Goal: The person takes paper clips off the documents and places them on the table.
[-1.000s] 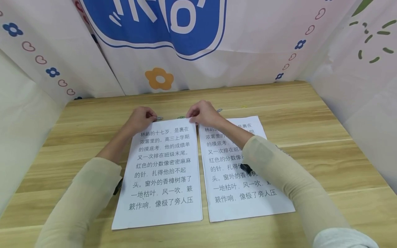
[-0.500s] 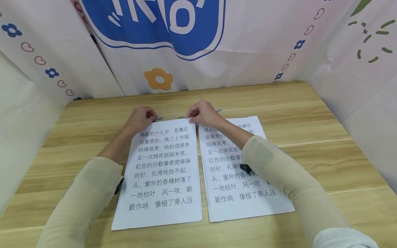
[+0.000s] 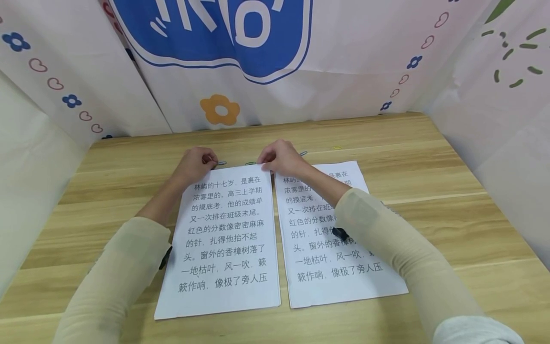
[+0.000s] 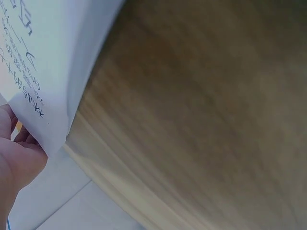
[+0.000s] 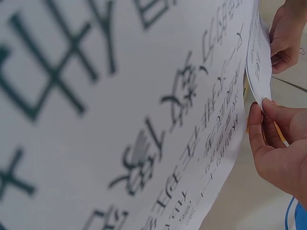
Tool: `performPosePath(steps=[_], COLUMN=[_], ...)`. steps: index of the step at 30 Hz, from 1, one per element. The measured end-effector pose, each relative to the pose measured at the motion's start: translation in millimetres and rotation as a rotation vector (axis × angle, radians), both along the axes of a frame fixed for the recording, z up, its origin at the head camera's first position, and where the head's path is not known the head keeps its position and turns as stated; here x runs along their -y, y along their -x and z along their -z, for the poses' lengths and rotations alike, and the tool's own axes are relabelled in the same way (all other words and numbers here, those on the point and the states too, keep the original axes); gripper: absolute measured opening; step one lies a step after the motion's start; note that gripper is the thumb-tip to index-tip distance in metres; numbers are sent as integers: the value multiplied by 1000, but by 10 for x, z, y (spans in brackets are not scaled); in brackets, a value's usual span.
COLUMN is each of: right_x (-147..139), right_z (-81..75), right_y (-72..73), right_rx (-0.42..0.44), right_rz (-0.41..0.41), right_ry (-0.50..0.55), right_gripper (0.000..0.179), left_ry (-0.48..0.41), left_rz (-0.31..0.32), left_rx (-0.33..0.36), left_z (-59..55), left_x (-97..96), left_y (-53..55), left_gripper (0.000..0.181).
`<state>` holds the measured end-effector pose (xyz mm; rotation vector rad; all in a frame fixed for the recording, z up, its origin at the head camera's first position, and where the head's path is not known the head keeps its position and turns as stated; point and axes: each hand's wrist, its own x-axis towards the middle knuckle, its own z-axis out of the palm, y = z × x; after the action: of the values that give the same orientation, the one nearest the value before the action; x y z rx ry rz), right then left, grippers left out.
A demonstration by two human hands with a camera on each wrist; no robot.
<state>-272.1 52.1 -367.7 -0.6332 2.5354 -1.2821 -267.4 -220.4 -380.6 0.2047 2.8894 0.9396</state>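
Two printed paper stacks lie side by side on the wooden table, the left stack (image 3: 227, 239) and the right stack (image 3: 343, 258). My left hand (image 3: 196, 165) pinches the left stack's top left corner; in the left wrist view, the left hand (image 4: 21, 160) shows at that corner. At the same stack's top right corner my right hand (image 3: 281, 157) pinches the paper's edge between thumb and fingers, as the right wrist view shows on the right hand (image 5: 280, 139). A bluish paper clip (image 3: 221, 163) lies beside my left fingertips. A green paper clip (image 3: 250, 163) lies along the top edge.
Beyond the right stack lie a blue paper clip (image 3: 303, 153) and a yellow paper clip (image 3: 337, 147). My right forearm crosses over the right stack and covers some of its print. A printed white curtain (image 3: 343, 91) hangs along the table's back edge.
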Motion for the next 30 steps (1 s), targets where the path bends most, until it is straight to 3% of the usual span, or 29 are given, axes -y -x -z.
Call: performPosePath(steps=[18,30], right_x=[23,41], right_z=[4,-13], right_y=[-8,-24], right_rx=[-9,-35], right_rz=[-6,-8], right_ry=[-1,-24], right_gripper=[15,18], left_ry=[-20,-28], left_rz=[22,-28], left_rx=[-6,-102], left_z=[-17,-126], left_x=[61,204], left_y=[-39,-205], left_gripper=[16,20])
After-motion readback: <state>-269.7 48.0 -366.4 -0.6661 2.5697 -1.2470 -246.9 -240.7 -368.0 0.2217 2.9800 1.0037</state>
